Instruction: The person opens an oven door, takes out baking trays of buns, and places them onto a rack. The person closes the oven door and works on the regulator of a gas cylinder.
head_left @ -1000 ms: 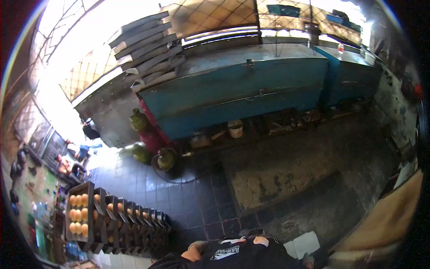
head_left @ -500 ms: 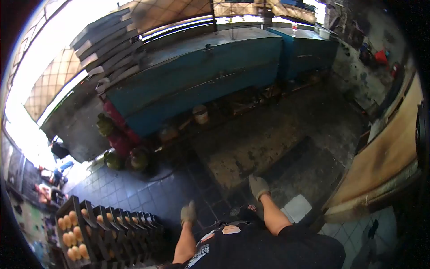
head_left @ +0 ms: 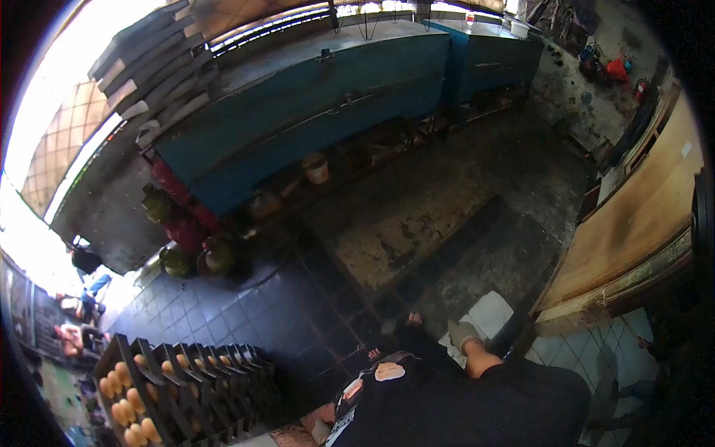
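Head: white object (head_left: 488,314) below right grip (head_left: 464,334)

Gloved hands (head_left: 463,335), stacked trays (head_left: 176,395), blue cabinet (head_left: 320,127)

Blue cab (head_left: 313,112) w/ stacked trays (head_left: 153,63) at L end, green gas cyls (head_left: 220,255), white bkt (head_left: 316,170) nr base

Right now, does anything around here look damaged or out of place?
Yes: the pale floor patch looks worn, its surface blotchy beside the dark tiles. The wall at far right looks patchy too. A white object shows beside the gloved right hand; I can't tell whether it belongs there.
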The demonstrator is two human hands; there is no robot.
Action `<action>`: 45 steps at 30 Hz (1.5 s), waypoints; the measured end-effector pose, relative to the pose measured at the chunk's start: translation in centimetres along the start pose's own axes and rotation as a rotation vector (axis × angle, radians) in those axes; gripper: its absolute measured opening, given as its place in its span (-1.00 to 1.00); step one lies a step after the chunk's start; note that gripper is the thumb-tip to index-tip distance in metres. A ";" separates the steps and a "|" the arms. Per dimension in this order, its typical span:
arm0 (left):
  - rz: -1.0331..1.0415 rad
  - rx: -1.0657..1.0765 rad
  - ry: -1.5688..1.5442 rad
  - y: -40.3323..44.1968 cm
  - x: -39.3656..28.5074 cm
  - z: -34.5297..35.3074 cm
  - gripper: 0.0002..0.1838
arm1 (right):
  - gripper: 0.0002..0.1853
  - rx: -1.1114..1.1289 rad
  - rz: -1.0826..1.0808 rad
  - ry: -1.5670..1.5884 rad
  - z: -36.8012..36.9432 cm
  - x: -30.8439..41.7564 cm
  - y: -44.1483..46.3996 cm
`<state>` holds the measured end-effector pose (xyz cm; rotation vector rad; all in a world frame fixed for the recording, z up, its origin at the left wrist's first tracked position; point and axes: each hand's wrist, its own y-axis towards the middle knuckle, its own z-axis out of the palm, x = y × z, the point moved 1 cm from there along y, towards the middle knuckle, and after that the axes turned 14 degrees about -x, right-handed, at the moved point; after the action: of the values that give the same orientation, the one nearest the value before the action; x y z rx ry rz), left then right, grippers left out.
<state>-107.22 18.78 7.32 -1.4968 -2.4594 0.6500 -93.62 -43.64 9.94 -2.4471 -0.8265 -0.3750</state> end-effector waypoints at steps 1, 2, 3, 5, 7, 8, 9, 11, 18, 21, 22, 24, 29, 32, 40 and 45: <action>-0.011 -0.035 -0.027 0.2 -0.5 0.5 -0.64 | -0.30 0.027 0.065 0.050 -0.5 -0.3 -0.9; -0.006 -0.078 -0.052 0.7 -1.1 1.1 -0.66 | -0.29 0.001 0.122 -0.046 -1.3 -0.5 -0.8; 0.019 -0.122 -0.078 1.6 -2.0 1.4 -0.67 | -0.28 -0.025 0.182 -0.140 -2.4 -0.2 -1.1; 0.178 -0.182 -0.122 4.5 -4.7 1.8 -0.71 | -0.35 -0.124 -0.026 -0.189 -3.8 0.0 0.9; 0.370 -0.227 -0.180 7.8 -7.7 0.5 -0.76 | -0.40 -0.213 0.048 -0.184 -6.9 4.5 2.4; 0.455 -0.256 -0.221 9.1 -9.9 -1.3 -0.79 | -0.48 -0.204 -0.195 -0.261 -8.5 6.7 3.2; 0.509 -0.341 -0.221 11.2 -12.0 -1.8 -0.80 | -0.51 -0.188 -0.432 -0.337 -10.0 8.0 4.2; 0.308 -0.179 -0.410 14.3 -16.2 -4.7 -0.83 | -0.46 -0.039 -0.322 -0.307 -8.9 9.4 10.2; -0.093 0.089 -1.188 12.9 -24.5 -13.7 -0.64 | -0.49 -0.086 -0.378 -0.217 -16.5 18.1 3.1; -0.167 0.098 -1.170 12.3 -23.3 -12.1 -0.68 | -0.49 -0.029 -0.369 -0.248 -14.0 15.6 3.6; 0.023 -0.031 -0.947 12.8 -21.5 -9.8 -0.64 | -0.48 -0.027 -0.416 -0.315 -12.9 14.3 3.7; 0.203 -0.119 -0.621 12.1 -18.0 -6.4 -0.57 | -0.47 -0.019 -0.457 -0.381 -12.4 13.0 2.8; 0.539 0.028 0.153 8.2 -8.7 1.4 -0.55 | -0.44 0.079 -0.375 -0.402 -14.3 12.9 0.2; 0.420 0.110 0.149 5.7 -5.0 2.1 -0.53 | -0.44 0.045 -0.325 -0.311 -13.5 12.0 0.7; 0.294 0.021 -0.062 7.4 -4.5 1.4 -0.49 | -0.59 -0.006 -0.532 -0.225 -1.3 3.7 -1.7; -0.083 -0.029 -0.675 8.5 -11.3 -4.8 -0.35 | -0.48 0.212 -0.497 -0.329 -0.9 3.9 -5.8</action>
<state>-93.29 13.47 8.41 -1.3245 -2.9893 1.2781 -94.31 -38.41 14.52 -2.1121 -1.5390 -0.0485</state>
